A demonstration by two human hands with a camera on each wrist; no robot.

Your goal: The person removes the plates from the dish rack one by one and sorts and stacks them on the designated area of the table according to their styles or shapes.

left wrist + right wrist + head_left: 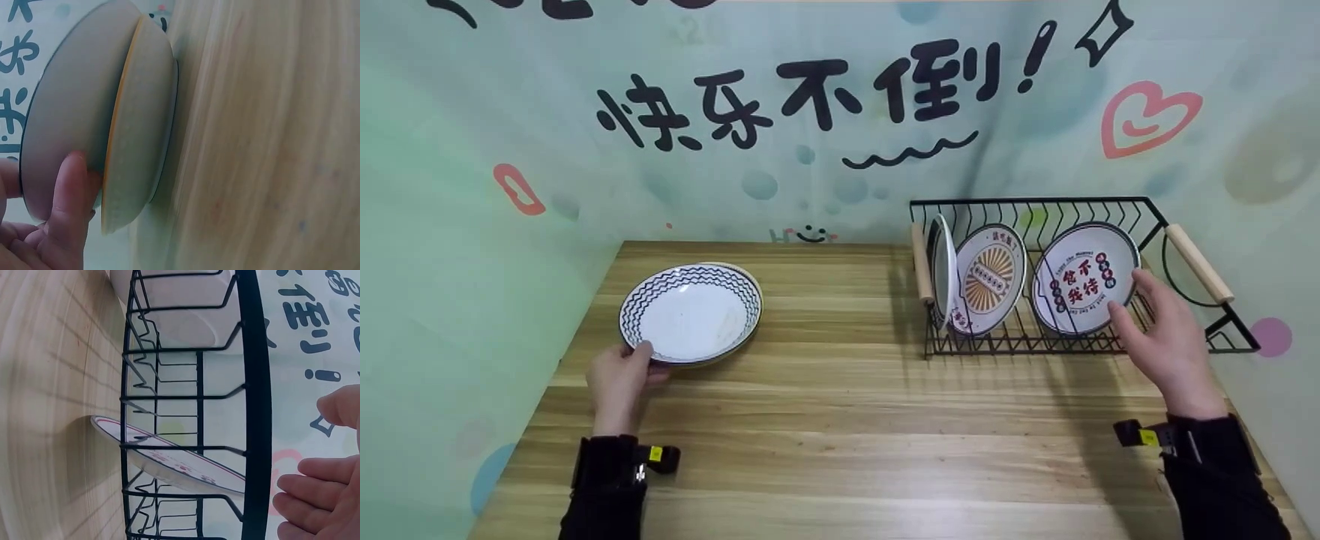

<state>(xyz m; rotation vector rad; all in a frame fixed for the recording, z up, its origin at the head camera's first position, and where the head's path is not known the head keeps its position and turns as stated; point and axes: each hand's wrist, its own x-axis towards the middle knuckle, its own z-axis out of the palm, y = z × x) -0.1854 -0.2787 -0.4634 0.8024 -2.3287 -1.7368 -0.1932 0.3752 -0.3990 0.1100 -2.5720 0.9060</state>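
A white shallow dish with a zigzag-patterned rim [690, 319] lies at the left of the table. My left hand [619, 379] pinches its near-left edge, thumb on the rim and fingers underneath. In the left wrist view, a second dish with a yellow-orange rim [143, 129] sits below it, a wedge of space between the two. My right hand [1170, 337] is over the right part of a black wire dish rack [1035, 345], fingers extended and holding nothing. Closest to it leans a white plate with red characters [1084, 281]; the right wrist view shows the hand apart from it.
Two more plates stand at the rack's left end: one turned nearly edge-on [941, 274] and one with an orange sunburst [990, 277]. The rack has wooden handles [1200, 262]. A printed backdrop [810, 187] rises behind the wooden table [840, 442].
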